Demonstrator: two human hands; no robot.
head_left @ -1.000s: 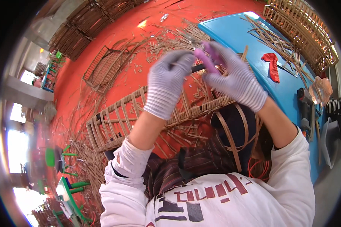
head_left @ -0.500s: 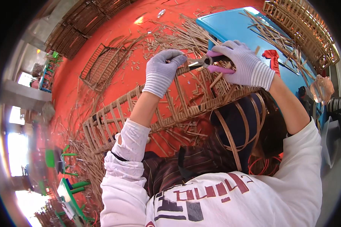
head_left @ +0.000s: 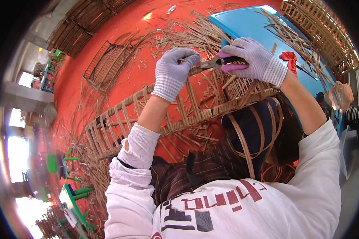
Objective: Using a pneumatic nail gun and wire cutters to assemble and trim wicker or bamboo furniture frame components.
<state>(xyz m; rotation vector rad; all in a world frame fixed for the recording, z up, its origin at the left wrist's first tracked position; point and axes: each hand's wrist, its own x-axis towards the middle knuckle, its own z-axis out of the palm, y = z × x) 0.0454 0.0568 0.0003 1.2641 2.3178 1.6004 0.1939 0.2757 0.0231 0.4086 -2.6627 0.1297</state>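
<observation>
A long woven frame (head_left: 203, 116) of brown cane-like strips lies slantwise across my lap, with strips wrapped round its rails and crossing between them. My left hand (head_left: 173, 73), in a pale striped knit glove, is closed at the frame's far rail, thumb and fingers pinched together; any strip end between them is hidden. In my right hand (head_left: 257, 59), gloved alike, are pliers (head_left: 212, 63) with pink-purple handles, squeezed together. Their jaws point left and meet the far rail just beside my left fingertips. Loose strips (head_left: 247, 147) loop over my right knee.
A blue table (head_left: 243, 24) stands at the far right, bearing loose strips (head_left: 295, 38) and a red cloth-like item (head_left: 290, 61). Cut strips litter the red floor (head_left: 143, 32). A woven basket-like frame (head_left: 109, 65) lies far left; stacked woven pieces (head_left: 73, 34) stand behind it.
The pliers' handles have come together and their jaws have closed at the far rail. My left hand has stayed nearly in place at the rail.
</observation>
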